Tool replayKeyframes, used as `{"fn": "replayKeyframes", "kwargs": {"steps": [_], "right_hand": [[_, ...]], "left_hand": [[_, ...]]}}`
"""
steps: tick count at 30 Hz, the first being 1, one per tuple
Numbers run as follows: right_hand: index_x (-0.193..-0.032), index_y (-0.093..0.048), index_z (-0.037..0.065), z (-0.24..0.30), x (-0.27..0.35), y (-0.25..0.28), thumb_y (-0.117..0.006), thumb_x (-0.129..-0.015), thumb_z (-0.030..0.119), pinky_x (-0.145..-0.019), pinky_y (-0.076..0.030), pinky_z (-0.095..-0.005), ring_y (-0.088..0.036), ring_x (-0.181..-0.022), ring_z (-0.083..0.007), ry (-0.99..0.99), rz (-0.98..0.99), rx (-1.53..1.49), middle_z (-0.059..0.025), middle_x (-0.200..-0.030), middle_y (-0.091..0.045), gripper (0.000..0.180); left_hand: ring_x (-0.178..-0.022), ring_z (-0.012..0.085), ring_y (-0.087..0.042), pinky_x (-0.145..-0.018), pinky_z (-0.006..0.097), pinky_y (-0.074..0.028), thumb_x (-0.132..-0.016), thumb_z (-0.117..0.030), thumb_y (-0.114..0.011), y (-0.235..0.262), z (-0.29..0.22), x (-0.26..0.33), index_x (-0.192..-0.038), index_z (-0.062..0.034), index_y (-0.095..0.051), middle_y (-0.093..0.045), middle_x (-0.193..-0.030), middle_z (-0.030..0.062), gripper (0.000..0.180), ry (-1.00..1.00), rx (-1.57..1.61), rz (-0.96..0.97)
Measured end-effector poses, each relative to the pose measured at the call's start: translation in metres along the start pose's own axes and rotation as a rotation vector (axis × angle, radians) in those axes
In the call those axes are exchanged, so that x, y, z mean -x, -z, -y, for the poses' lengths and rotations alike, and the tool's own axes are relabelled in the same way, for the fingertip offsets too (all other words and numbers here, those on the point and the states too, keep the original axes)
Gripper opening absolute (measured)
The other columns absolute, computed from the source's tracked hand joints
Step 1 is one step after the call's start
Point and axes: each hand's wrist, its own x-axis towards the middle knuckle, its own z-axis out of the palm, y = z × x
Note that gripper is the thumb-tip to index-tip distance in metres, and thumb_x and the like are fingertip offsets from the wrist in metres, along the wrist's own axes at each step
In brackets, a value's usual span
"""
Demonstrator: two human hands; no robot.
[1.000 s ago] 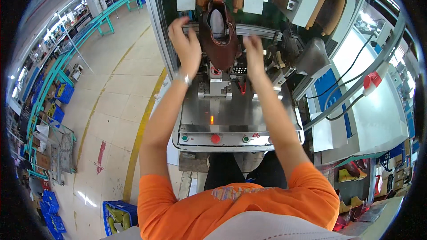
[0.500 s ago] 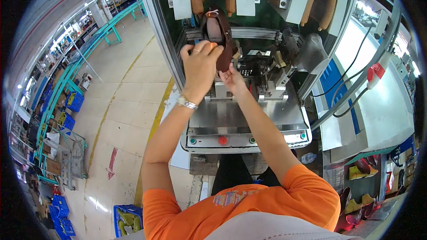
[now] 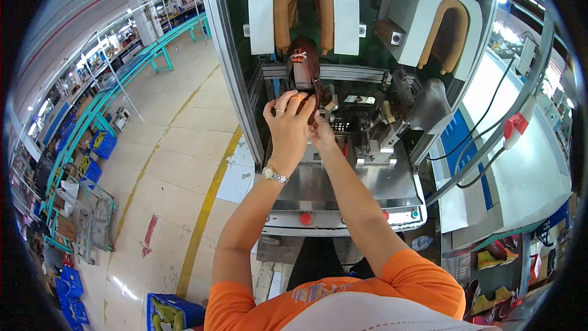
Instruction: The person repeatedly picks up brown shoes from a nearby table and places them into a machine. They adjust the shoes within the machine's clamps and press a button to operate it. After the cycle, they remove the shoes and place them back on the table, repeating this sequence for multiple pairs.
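Blue basket (image 3: 195,311) holds olive-green pieces (image 3: 166,314); left hand (image 3: 290,132) and right hand (image 3: 322,134), grip closed, pinch a brown shoe (image 3: 315,72).

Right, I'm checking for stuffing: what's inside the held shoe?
Inside the shoe, grey lining shows toward the far end; the left hand covers the nearer part, so anything beneath cannot be seen.

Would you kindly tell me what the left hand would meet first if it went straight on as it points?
The left hand would first meet the brown shoe, which it seems to touch; beyond, perhaps the tan arched pad, depth being unclear.
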Motion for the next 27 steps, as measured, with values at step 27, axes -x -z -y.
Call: {"fn": "replayKeyframes", "kwargs": {"steps": [27], "right_hand": [[-0.076,-0.049,0.01,-0.002,0.012,-0.006,-0.052,-0.088,0.024,-0.06,-0.055,-0.029,-0.046,-0.046,-0.0091,0.018,0.001,-0.044,0.0006,-0.059,-0.047,0.019]], "left_hand": [[-0.106,0.0178,-0.045,-0.087,0.039,-0.031,-0.076,-0.009,-0.056,-0.009,0.005,0.005,-0.097,-0.0114,-0.062,-0.055,-0.099,0.0004,0.022,-0.007,0.001,0.038]]}}
